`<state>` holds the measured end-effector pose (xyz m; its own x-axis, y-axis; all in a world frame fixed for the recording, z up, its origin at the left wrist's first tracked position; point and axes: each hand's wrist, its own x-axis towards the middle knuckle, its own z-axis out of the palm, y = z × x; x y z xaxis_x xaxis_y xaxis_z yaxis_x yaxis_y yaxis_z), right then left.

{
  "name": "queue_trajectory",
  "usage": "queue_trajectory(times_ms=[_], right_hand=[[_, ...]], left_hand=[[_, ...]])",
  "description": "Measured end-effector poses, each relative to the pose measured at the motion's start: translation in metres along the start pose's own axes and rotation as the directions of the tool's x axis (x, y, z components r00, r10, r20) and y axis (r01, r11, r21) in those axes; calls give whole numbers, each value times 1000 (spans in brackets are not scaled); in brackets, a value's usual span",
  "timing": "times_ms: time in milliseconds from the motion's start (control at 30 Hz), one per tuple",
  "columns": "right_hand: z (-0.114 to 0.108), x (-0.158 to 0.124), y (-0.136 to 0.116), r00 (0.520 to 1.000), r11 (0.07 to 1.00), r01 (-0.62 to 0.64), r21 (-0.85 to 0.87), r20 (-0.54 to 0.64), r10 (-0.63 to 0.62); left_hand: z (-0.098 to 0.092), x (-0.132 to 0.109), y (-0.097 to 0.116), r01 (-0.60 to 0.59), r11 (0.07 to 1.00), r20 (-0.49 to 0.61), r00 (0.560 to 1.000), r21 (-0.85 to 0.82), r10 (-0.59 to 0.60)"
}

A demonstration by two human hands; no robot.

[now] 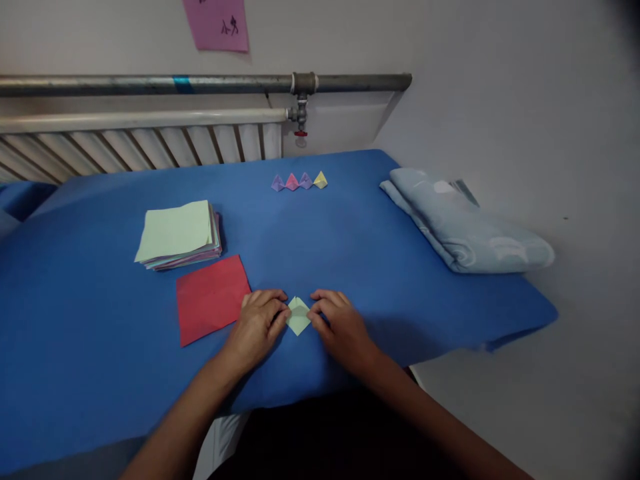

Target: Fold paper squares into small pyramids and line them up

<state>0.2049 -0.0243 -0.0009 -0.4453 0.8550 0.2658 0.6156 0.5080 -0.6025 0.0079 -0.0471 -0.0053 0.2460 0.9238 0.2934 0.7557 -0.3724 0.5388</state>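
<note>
As the folded paper (299,316) lies on the blue cloth (350,240) by its near edge, the left hand (257,327) and right hand (340,327) pinch its side corners with bent fingers. A crease seems in progress; the next fold needs matched corners.

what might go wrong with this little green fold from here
The small green folded paper sits between the left hand and right hand on a blue cloth, so a crease may come out uneven. The left hand also lies at the edge of the red sheet and might nudge it.
</note>
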Motion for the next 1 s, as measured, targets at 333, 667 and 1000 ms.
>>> queue_trajectory(times_ms=[333,667,1000], right_hand=[[1,5,-1,994,995,-103,12,45,102],[-1,9,-4,990,990,-139,22,14,138],[-4,12,-9,979,979,-203,-21,29,203]], left_hand=[[3,4,10,99,995,-38,994,-24,-100],[6,2,15,140,990,-40,989,25,-139],[5,2,23,206,966,-65,978,157,-198]])
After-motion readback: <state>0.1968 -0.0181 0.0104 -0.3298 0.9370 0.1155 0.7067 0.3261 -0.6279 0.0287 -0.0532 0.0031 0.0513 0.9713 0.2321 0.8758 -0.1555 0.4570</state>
